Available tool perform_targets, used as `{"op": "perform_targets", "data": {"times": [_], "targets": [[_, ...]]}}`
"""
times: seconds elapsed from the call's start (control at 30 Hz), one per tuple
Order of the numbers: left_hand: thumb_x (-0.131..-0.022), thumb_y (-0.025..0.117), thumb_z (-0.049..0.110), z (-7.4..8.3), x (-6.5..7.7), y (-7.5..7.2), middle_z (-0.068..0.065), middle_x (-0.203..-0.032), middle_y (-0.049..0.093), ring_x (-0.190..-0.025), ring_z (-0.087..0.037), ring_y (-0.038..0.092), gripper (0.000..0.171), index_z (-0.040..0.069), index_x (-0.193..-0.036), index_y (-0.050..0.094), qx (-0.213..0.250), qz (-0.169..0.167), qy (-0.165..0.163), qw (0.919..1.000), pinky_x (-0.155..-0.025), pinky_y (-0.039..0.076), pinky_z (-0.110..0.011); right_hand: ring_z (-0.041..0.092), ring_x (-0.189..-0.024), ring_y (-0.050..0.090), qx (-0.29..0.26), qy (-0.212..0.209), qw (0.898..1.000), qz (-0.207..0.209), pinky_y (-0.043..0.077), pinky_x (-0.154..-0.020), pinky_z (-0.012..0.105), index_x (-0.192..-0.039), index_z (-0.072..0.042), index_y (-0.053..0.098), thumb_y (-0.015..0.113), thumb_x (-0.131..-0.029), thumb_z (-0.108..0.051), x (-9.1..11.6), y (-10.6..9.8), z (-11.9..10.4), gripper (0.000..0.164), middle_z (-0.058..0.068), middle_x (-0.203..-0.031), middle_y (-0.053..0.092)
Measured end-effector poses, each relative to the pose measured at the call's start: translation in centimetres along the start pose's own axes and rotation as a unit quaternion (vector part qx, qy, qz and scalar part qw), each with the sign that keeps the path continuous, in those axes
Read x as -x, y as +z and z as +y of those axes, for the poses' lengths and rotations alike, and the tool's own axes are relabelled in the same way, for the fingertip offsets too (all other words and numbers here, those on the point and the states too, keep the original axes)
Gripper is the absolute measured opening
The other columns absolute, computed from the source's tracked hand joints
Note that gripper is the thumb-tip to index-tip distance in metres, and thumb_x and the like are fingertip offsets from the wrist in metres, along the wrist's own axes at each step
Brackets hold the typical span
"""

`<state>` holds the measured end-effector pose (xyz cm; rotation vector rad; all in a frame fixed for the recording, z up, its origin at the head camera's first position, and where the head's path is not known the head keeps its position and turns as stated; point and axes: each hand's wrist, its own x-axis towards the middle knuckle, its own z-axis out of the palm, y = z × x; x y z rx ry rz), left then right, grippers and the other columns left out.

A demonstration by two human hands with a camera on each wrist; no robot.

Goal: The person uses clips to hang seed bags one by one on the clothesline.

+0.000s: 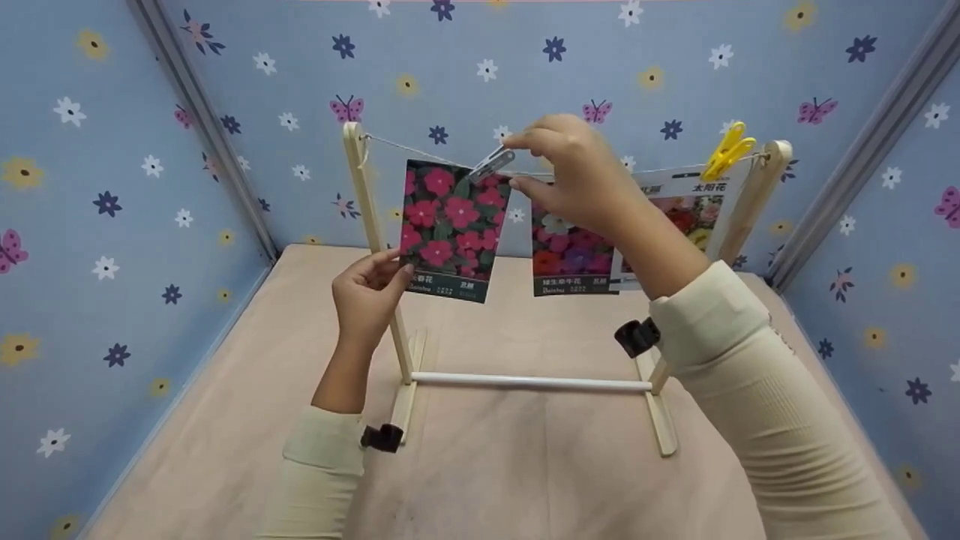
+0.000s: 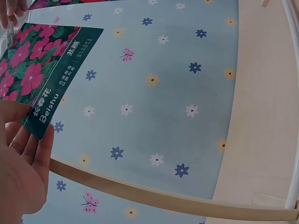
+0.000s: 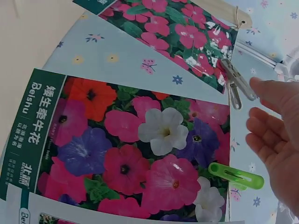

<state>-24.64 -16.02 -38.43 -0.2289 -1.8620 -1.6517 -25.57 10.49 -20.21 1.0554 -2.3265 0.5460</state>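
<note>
A seed packet with pink flowers (image 1: 454, 225) hangs at the left part of a string (image 1: 412, 150). The grey clothespin (image 1: 491, 163) grips its top edge near the right corner. My left hand (image 1: 367, 296) pinches the packet's lower left corner between thumb and fingers. Just right of the clothespin is my right hand (image 1: 581, 172), thumb and fingers spread apart around its handle end; the right wrist view shows a small gap between them. Beside it hangs a second packet with mixed flowers (image 3: 163, 154), held on the string by a green clothespin (image 3: 236, 176).
A yellow clothespin (image 1: 726, 154) holds a whitish packet (image 1: 679, 217) at the string's right end. The wooden stand has a left post (image 1: 364, 187), a right post (image 1: 756, 199) and a white crossbar (image 1: 532, 381). Flower-patterned walls (image 1: 300, 67) surround the pinkish tabletop (image 1: 225, 390).
</note>
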Motion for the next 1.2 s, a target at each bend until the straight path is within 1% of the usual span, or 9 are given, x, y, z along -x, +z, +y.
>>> {"op": "perform_targets", "data": {"times": [0.17,0.27,0.43,0.57,0.73,0.83,0.9,1.07,1.2], "targets": [[-0.084,0.076,0.003,-0.1,0.2,0.0,-0.015,-0.09,0.072,-0.075,-0.012,0.067,0.029,0.0,-0.112,0.072,-0.022,-0.012,0.006,0.9997,-0.068,0.054,-0.02,0.027,-0.095,0.058,-0.053,-0.053,0.995,0.064,0.048,-0.085,0.039,-0.115,-0.003,0.07,0.076,-0.085,-0.01,1.5,0.6,0.0,0.031,0.012,-0.11,0.067],[-0.083,0.076,0.003,-0.1,0.2,0.0,-0.015,-0.093,0.072,-0.078,-0.013,0.068,0.03,0.0,-0.113,0.071,-0.03,-0.025,0.012,0.9992,-0.07,0.054,-0.02,0.027,-0.095,0.058,-0.068,-0.072,0.992,0.08,0.049,-0.084,0.037,-0.114,-0.002,0.07,0.076,-0.085,-0.011,2.8,1.2,0.3,0.031,0.012,-0.11,0.067],[-0.081,0.078,0.004,-0.2,0.2,-0.2,-0.014,-0.096,0.072,-0.083,-0.018,0.07,0.036,0.001,-0.116,0.07,-0.027,-0.049,0.03,0.998,-0.071,0.055,-0.022,0.024,-0.099,0.058,-0.074,-0.08,0.99,0.095,0.049,-0.087,0.036,-0.113,-0.002,0.07,0.078,-0.084,-0.014,5.0,2.4,1.2,0.032,0.012,-0.109,0.067],[-0.08,0.08,0.005,-0.3,0.3,-0.3,-0.013,-0.097,0.071,-0.084,-0.019,0.07,0.04,0.002,-0.118,0.069,-0.029,-0.059,0.037,0.9971,-0.07,0.056,-0.023,0.022,-0.095,0.058,-0.096,-0.063,0.988,0.099,0.05,-0.08,0.033,-0.111,-0.002,0.07,0.079,-0.084,-0.015,6.6,3.3,2.2,0.032,0.012,-0.109,0.066],[-0.079,0.08,0.003,-0.3,0.5,-0.4,-0.016,-0.103,0.07,-0.09,-0.026,0.07,0.046,0.001,-0.123,0.066,-0.016,-0.084,0.024,0.9961,-0.074,0.056,-0.024,0.023,-0.093,0.059,-0.13,-0.037,0.986,0.095,0.051,-0.078,0.033,-0.11,0.0,0.07,0.078,-0.084,-0.013,8.6,3.8,3.0,0.03,0.01,-0.109,0.065],[-0.078,0.08,0.0,-0.4,0.7,-0.5,-0.02,-0.108,0.068,-0.095,-0.032,0.068,0.051,-0.001,-0.126,0.063,-0.003,-0.102,0.022,0.9945,-0.076,0.057,-0.028,0.024,-0.09,0.058,-0.144,-0.031,0.984,0.096,0.052,-0.077,0.032,-0.108,0.0,0.071,0.079,-0.083,-0.01,10.1,3.9,3.3,0.029,0.01,-0.109,0.065],[-0.078,0.08,0.0,-0.5,0.9,-0.6,-0.021,-0.11,0.067,-0.097,-0.034,0.068,0.053,-0.002,-0.128,0.062,-0.001,-0.108,0.023,0.9939,-0.078,0.058,-0.033,0.022,-0.092,0.059,-0.147,-0.025,0.984,0.102,0.051,-0.08,0.03,-0.109,0.0,0.071,0.079,-0.082,-0.008,11.2,3.9,3.4,0.029,0.01,-0.11,0.065],[-0.078,0.081,0.001,-0.5,1.2,-0.8,-0.017,-0.114,0.067,-0.101,-0.03,0.067,0.054,0.002,-0.128,0.062,-0.027,-0.107,0.015,0.9938,-0.081,0.056,-0.043,0.022,-0.095,0.059,-0.172,0.003,0.977,0.124,0.051,-0.081,0.024,-0.111,0.0,0.07,0.077,-0.079,0.005,14.2,4.1,3.8,0.032,0.01,-0.111,0.065],[-0.078,0.082,0.006,-0.4,1.5,-0.9,-0.011,-0.118,0.067,-0.101,-0.024,0.067,0.051,0.005,-0.126,0.065,-0.06,-0.106,0.026,0.9922,-0.079,0.057,-0.041,0.024,-0.088,0.058,-0.203,0.035,0.969,0.137,0.051,-0.079,0.022,-0.111,0.004,0.069,0.075,-0.074,0.016,17.0,4.4,4.4,0.039,0.014,-0.109,0.064]]}}
